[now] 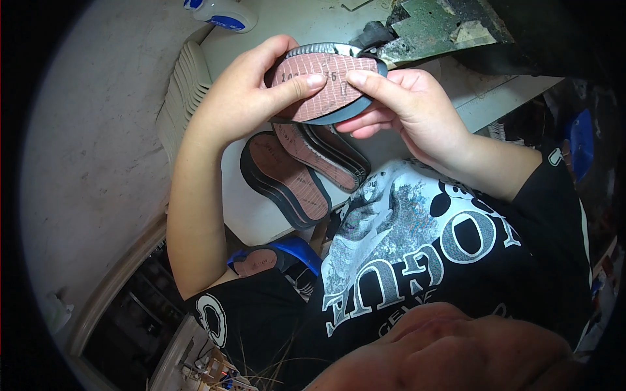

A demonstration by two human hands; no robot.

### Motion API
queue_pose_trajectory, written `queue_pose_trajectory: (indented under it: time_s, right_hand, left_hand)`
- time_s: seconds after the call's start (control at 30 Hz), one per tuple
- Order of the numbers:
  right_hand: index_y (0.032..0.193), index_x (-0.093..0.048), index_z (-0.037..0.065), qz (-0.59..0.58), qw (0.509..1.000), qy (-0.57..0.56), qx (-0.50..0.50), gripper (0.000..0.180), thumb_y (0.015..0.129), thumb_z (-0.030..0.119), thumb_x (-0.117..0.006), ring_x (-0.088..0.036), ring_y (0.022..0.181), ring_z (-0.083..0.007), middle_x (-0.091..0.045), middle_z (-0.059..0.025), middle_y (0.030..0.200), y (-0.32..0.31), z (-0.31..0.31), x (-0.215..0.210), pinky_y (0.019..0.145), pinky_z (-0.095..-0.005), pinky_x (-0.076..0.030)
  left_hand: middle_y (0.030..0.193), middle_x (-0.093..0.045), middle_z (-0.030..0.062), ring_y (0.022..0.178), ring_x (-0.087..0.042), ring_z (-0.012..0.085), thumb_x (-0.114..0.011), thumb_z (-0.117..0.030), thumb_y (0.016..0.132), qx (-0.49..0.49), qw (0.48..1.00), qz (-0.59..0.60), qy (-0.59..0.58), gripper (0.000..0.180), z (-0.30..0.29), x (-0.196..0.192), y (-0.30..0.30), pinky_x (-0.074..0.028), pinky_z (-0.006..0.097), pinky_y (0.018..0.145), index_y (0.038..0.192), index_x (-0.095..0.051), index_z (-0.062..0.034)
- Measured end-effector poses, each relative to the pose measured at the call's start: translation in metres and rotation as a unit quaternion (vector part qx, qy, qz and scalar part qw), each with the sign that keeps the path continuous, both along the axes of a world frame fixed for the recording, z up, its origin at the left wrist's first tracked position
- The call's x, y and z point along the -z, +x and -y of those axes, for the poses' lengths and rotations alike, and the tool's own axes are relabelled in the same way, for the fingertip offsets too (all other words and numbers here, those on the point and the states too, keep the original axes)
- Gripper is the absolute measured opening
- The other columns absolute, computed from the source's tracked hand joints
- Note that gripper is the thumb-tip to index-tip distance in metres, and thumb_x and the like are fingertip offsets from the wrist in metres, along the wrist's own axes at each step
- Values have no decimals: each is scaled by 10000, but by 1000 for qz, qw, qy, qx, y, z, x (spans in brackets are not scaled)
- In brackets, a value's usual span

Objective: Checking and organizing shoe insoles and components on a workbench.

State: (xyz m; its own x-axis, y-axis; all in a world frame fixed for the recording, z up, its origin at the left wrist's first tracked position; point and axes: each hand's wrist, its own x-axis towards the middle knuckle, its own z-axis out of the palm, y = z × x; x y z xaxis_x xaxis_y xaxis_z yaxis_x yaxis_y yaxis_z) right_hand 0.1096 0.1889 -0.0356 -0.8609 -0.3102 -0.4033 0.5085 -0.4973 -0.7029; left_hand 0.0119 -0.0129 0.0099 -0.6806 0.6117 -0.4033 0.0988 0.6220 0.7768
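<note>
White bottle and stacked shoe soles (pink-faced) share the counter; left hand and right hand grip another sole, pink face toward viewer, long axis apparently crosswise.

Cool light falls brightest on the table, left hand and right hand; the wall is duller. The right side and lower left sink into shadow. Black fisheye vignetting swallows all 4 corners, straight edges bow, and the bottom edge looks dim and soft.
</note>
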Motion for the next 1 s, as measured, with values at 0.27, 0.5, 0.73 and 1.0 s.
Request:
queue_pose_trajectory:
  time_s: [0.27, 0.5, 0.73, 1.0]
  right_hand:
    - [920, -665, -31, -32, 998, 35, -29, 329, 927, 292, -602, -691, 735, -146, -703, -113, 855, -20, -4, 17, 662, -231, -567]
    - [1064, -627, 33, -169, 972, 129, -98, 356, 849, 310, -689, -625, 887, -95, -678, -72, 982, -20, -2, 20, 723, -248, -506]
    - [1144, -554, -39, -250, 956, 135, -76, 361, 903, 215, -642, -647, 865, -140, -673, -108, 955, -3, 11, 52, 770, -290, -518]
    - [1117, -583, -34, -212, 966, 90, -116, 286, 952, 199, -581, -616, 843, -84, -671, -67, 950, -10, 1, 35, 754, -259, -506]
  left_hand:
    - [836, -630, 45, 767, -580, 92, -697, -388, 856, -145, 988, 54, -19, 428, 0, 11, 26, -460, 219, 687, 974, -601, 11]
    - [773, -675, 100, 629, -646, 154, -709, -459, 815, -281, 947, 155, 17, 487, -14, 13, 39, -528, 278, 553, 895, -669, 20]
    - [686, -668, 125, 499, -630, 157, -686, -504, 825, -284, 947, 153, 6, 541, -12, 9, 40, -500, 226, 449, 815, -667, 37]
    - [515, -561, 18, 389, -491, 64, -747, -423, 806, -323, 937, 106, 81, 428, -7, 17, 48, -375, 182, 365, 675, -589, -46]
